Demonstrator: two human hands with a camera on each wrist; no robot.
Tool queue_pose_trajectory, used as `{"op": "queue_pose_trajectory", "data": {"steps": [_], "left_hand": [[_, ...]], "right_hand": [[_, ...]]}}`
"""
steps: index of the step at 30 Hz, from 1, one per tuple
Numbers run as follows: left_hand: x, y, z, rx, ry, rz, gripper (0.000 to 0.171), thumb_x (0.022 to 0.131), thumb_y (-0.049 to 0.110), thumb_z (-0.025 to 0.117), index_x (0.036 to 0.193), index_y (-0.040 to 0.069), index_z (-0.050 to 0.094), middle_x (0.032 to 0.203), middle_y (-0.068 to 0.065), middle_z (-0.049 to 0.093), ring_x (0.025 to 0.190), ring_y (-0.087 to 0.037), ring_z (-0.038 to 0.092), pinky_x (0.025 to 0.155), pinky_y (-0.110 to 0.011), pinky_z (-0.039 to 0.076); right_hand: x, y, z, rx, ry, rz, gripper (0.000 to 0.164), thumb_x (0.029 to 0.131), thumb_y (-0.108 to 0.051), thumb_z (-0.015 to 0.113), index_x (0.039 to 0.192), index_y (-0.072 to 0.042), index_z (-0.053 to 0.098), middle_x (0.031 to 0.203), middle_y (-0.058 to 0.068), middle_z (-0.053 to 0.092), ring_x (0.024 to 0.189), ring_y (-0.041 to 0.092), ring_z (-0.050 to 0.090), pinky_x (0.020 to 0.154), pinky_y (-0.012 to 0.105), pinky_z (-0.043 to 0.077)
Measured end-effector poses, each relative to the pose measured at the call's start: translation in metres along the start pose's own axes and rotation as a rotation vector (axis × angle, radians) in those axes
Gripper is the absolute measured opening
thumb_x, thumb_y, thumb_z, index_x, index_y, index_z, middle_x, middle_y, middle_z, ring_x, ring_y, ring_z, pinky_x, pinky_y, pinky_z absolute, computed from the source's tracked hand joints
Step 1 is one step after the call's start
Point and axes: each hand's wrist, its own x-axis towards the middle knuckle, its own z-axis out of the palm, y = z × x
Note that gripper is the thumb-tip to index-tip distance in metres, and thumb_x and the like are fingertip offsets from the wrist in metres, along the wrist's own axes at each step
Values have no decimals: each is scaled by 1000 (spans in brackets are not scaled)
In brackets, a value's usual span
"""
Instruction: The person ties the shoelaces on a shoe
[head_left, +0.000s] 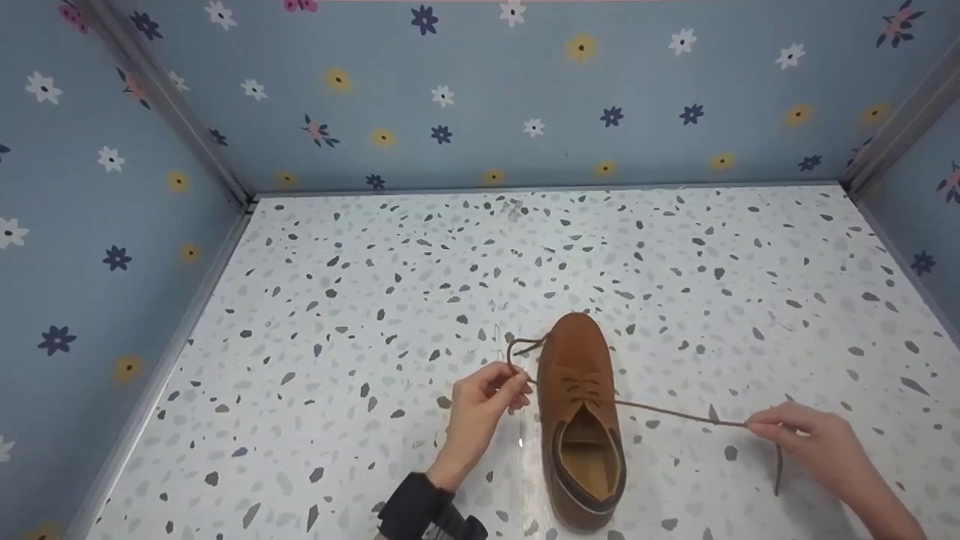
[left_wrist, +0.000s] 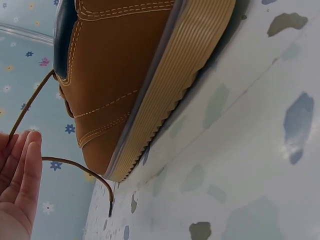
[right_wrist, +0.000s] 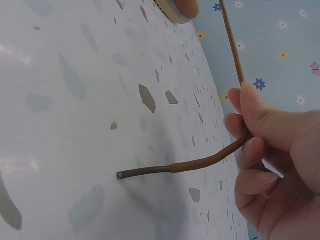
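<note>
A brown leather shoe [head_left: 576, 349] rests on its sole, toe pointing away from me, its lace crossed over the tongue. Left of the shoe, my left hand [head_left: 484, 401] pinches one end of the shoelace [left_wrist: 31, 107] between thumb and fingers. Its free tip curves out past the fingers toward the toe. Out to the right, my right hand [head_left: 814, 435] pinches the other end of the shoelace [head_left: 675, 414], which runs nearly straight from the shoe. The dark tip [right_wrist: 145, 172] of that end hangs below the right fingers.
The shoe stands on a white speckled tabletop [head_left: 390, 300]. Blue flower-print panels [head_left: 525, 90] rise at the back and both sides, joined by grey metal corner strips [head_left: 165, 97]. A black band [head_left: 416, 504] is around my left wrist.
</note>
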Motion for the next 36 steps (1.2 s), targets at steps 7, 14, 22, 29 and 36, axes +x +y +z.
{"op": "queue_pose_trajectory", "data": {"steps": [7, 14, 22, 29, 36], "left_hand": [[2, -1, 3, 11, 15, 11, 4, 69, 15, 51, 72, 17, 53, 59, 4, 51, 44, -10, 47, 34, -23, 35], [1, -2, 3, 10, 22, -6, 5, 68, 16, 52, 73, 16, 53, 58, 4, 51, 43, -10, 46, 35, -23, 36], [2, -1, 5, -3, 31, -16, 6, 68, 16, 52, 73, 15, 53, 58, 3, 51, 43, -11, 47, 35, -23, 37], [3, -2, 7, 3, 32, -19, 6, 67, 17, 52, 73, 16, 53, 58, 4, 52, 42, -10, 46, 34, -23, 36], [4, -3, 7, 0, 33, -15, 5, 67, 16, 52, 72, 16, 53, 58, 4, 52, 42, -11, 46, 35, -23, 37]], "right_hand": [[5, -7, 6, -16, -101, -10, 18, 62, -38, 50, 77, -31, 54, 76, -17, 49, 65, 3, 43, 53, 22, 34], [11, -21, 14, -32, -85, -21, 21, 61, -38, 51, 81, -29, 53, 80, -16, 47, 62, 4, 41, 50, 22, 35], [19, -54, 40, 71, -107, -208, 28, 59, -32, 55, 84, -21, 52, 82, -10, 47, 49, 6, 42, 40, 22, 35], [29, -73, 65, 125, -133, -377, 27, 60, -29, 56, 84, -18, 53, 82, -11, 46, 50, 4, 41, 44, 17, 34], [35, -73, 72, 106, -154, -358, 21, 59, -29, 57, 80, -23, 54, 78, -13, 45, 52, 3, 40, 45, 18, 34]]}}
